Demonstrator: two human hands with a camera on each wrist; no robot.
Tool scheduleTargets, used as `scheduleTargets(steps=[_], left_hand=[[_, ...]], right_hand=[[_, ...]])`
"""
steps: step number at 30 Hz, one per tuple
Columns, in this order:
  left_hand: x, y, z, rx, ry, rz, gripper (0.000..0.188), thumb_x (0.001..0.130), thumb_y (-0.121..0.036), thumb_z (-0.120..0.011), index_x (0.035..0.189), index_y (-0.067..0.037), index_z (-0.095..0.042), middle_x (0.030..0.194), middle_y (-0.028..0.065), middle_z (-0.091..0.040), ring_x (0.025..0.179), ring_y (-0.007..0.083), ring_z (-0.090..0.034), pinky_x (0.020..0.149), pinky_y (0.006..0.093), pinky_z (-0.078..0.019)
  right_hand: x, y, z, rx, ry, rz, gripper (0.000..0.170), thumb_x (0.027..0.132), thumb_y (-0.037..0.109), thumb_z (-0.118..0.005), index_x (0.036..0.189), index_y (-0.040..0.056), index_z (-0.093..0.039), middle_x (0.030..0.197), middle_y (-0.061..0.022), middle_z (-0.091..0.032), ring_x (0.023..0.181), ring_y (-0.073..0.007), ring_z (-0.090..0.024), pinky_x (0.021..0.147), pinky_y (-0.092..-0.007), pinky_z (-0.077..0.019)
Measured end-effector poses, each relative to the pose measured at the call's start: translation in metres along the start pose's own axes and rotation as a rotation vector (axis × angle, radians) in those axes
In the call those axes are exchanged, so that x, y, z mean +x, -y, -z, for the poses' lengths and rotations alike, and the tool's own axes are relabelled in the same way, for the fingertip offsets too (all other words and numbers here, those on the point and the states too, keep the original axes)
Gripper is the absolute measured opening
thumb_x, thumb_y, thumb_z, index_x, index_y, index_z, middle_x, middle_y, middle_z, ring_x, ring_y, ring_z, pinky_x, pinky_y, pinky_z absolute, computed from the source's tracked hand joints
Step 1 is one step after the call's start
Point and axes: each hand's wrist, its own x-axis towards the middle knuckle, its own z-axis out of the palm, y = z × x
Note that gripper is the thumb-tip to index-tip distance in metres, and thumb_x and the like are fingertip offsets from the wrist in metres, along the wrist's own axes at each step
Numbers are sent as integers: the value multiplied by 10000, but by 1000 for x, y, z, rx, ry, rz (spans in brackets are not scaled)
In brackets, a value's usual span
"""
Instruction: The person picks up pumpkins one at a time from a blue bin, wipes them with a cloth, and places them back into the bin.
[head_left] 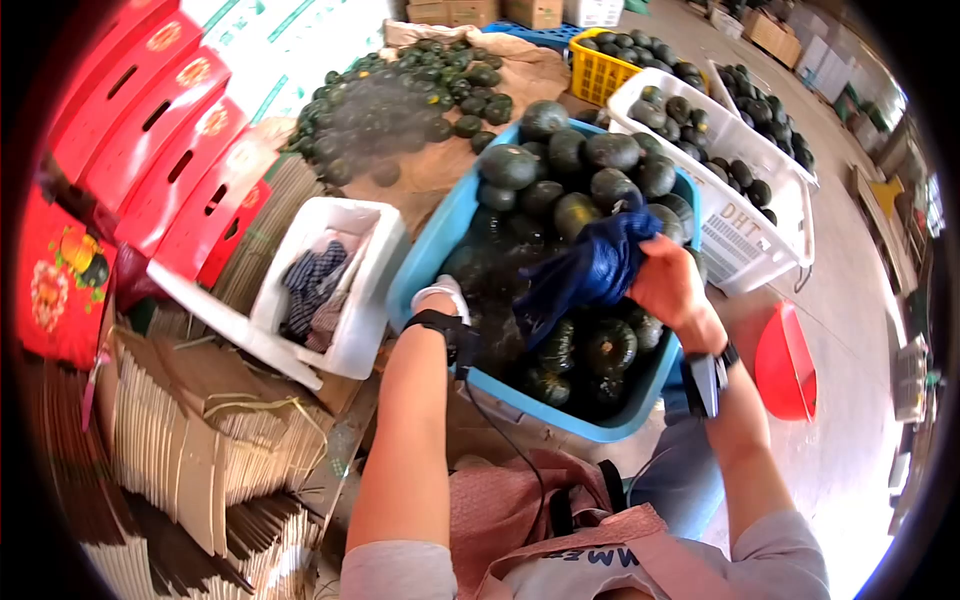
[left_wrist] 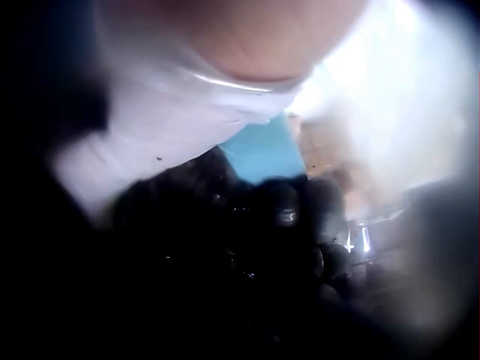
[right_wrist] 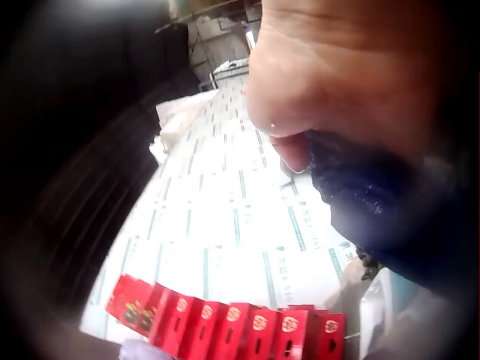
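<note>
A blue tub (head_left: pixel 411 262) holds many dark green squashes (head_left: pixel 611 347), some of them in dark water at its left. My right hand (head_left: pixel 668 284) grips a wet dark blue cloth (head_left: pixel 585 270) over the squashes; the right wrist view shows the fingers curled on the cloth (right_wrist: pixel 375 195). At the tub's left side is my left hand (head_left: pixel 440 297) in a white glove, its fingers hidden below the wrist. In the left wrist view the white glove (left_wrist: pixel 172 112) is blurred above dark squashes (left_wrist: pixel 277 202), and its fingers cannot be made out.
A white foam box (head_left: pixel 377 280) with cloths stands left of the tub. White crates (head_left: pixel 745 240) and a yellow crate (head_left: pixel 592 75) of squashes stand behind and right. A red basin (head_left: pixel 785 365) lies on the right. Squashes (head_left: pixel 400 100) are heaped behind; red boxes (head_left: pixel 150 150) and flattened cardboard (head_left: pixel 165 440) are left.
</note>
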Motion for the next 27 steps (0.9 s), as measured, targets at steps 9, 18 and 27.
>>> scheduleTargets(steps=[9,18,27], left_hand=[[-84,-48,-31,203,-125,-24,844,627,-238,-783,1355,18,-441,1255,214,-587,1079,334,-627,872,420,-512],[-152,-65,-54,-761,-321,-766,626,640,-65,-818,1185,0,-515,1045,79,-644,951,192,-616,819,344,-504],[-158,-107,-102,-188,-1007,-1161,565,631,-237,-811,1093,-26,-564,972,158,-578,979,378,-521,864,450,-417]], right_hand=[[-13,-28,62,-524,-388,225,330,831,31,-663,1123,51,-511,959,-60,-611,821,-154,-634,658,-299,-545],[5,-56,58,-1287,34,739,771,759,395,-788,1383,126,-424,1433,-199,-345,1339,-410,-271,1129,-463,-235],[13,-86,31,-1063,-488,527,400,759,441,-647,824,49,-697,1045,-224,-631,1111,-371,-522,982,-417,-402]])
